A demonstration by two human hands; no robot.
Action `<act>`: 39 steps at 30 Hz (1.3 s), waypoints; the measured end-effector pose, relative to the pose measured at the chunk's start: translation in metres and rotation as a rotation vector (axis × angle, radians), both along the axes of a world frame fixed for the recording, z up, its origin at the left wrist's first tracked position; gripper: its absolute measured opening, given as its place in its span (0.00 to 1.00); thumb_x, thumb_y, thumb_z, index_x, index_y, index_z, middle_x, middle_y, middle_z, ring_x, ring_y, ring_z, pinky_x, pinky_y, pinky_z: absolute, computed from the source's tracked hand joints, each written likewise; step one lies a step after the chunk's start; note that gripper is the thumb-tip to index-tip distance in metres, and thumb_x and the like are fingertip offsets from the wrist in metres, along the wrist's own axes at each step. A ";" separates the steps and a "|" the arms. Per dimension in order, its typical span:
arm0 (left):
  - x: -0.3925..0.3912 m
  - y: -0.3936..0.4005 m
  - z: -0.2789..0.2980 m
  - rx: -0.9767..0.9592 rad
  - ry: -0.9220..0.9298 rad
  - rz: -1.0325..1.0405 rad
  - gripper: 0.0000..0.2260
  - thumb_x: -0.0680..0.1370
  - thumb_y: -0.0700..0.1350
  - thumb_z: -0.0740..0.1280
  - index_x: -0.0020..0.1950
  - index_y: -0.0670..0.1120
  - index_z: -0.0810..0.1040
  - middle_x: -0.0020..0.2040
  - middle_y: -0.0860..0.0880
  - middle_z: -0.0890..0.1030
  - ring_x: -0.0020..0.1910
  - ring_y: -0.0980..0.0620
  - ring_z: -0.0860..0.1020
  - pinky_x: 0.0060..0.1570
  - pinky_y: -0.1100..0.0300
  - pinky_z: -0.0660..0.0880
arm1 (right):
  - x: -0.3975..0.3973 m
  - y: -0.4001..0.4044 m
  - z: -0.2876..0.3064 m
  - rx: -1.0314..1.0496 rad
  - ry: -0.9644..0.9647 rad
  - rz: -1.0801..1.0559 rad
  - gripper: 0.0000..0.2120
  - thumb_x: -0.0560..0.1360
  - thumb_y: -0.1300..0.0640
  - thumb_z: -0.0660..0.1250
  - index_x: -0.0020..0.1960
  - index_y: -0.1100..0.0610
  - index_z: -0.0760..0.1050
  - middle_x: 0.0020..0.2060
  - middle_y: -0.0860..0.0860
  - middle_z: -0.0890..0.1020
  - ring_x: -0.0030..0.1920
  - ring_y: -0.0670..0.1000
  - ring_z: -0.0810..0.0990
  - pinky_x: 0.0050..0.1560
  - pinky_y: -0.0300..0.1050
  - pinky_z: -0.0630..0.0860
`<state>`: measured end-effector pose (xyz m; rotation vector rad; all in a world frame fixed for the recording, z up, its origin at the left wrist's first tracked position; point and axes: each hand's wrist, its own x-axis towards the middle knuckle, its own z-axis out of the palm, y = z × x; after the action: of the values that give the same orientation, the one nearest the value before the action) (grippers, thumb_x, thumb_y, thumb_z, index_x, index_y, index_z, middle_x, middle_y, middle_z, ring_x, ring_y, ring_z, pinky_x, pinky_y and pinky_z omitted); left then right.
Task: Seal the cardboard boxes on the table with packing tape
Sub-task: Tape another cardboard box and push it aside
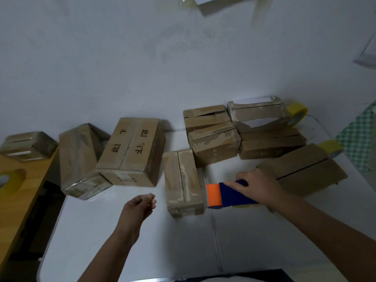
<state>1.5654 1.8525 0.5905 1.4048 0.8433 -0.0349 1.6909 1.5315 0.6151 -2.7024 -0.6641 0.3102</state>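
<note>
Small brown cardboard box (184, 181) awaits taping: right hand (259, 185) grasps blue-orange tape dispenser (230, 194) beside it; left hand (140, 204), loosely curled and empty, should steady it.

Cardboard boxes (184, 180): matt brown board, scuffed, with torn patches exposing ribbed corrugation on one (214, 144). Leftmost boxes (85, 159) wrapped in glossy clear tape. Table (142, 241): smooth white, slight sheen. Side table (18, 192): smooth wood-look surface. Tape dispenser (230, 195): matt blue and orange plastic. Tape rolls (298, 113): glossy yellowish film.
</note>
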 end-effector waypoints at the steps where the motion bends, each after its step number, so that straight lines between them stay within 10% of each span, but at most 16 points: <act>1: -0.004 -0.002 -0.006 -0.011 0.011 0.024 0.08 0.80 0.41 0.67 0.53 0.38 0.82 0.42 0.44 0.82 0.42 0.50 0.79 0.46 0.60 0.75 | 0.002 0.002 -0.002 -0.014 -0.006 0.013 0.32 0.70 0.26 0.49 0.41 0.52 0.78 0.34 0.47 0.80 0.34 0.44 0.77 0.36 0.40 0.74; 19: -0.011 -0.035 -0.037 0.007 0.071 0.257 0.07 0.79 0.42 0.69 0.49 0.38 0.81 0.46 0.41 0.81 0.46 0.46 0.78 0.45 0.60 0.75 | 0.019 0.019 -0.015 -0.205 -0.023 0.069 0.27 0.72 0.26 0.52 0.41 0.49 0.73 0.35 0.47 0.77 0.37 0.46 0.77 0.37 0.40 0.71; 31: -0.001 -0.010 -0.038 0.340 0.182 0.007 0.20 0.72 0.52 0.76 0.55 0.45 0.73 0.48 0.45 0.77 0.47 0.49 0.76 0.42 0.58 0.72 | -0.009 0.054 -0.041 -0.265 0.126 -0.017 0.28 0.73 0.27 0.53 0.41 0.52 0.73 0.33 0.47 0.74 0.37 0.47 0.75 0.39 0.41 0.69; 39: 0.005 0.014 -0.053 0.184 0.230 -0.120 0.21 0.71 0.53 0.77 0.55 0.43 0.75 0.54 0.43 0.79 0.54 0.46 0.78 0.51 0.54 0.75 | -0.023 0.051 -0.060 -0.210 0.127 -0.110 0.28 0.73 0.27 0.52 0.42 0.51 0.73 0.36 0.48 0.75 0.37 0.48 0.76 0.38 0.41 0.71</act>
<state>1.5701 1.8661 0.5379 1.6455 0.9701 -0.2190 1.6683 1.5821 0.5550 -2.8734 -0.4684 0.5451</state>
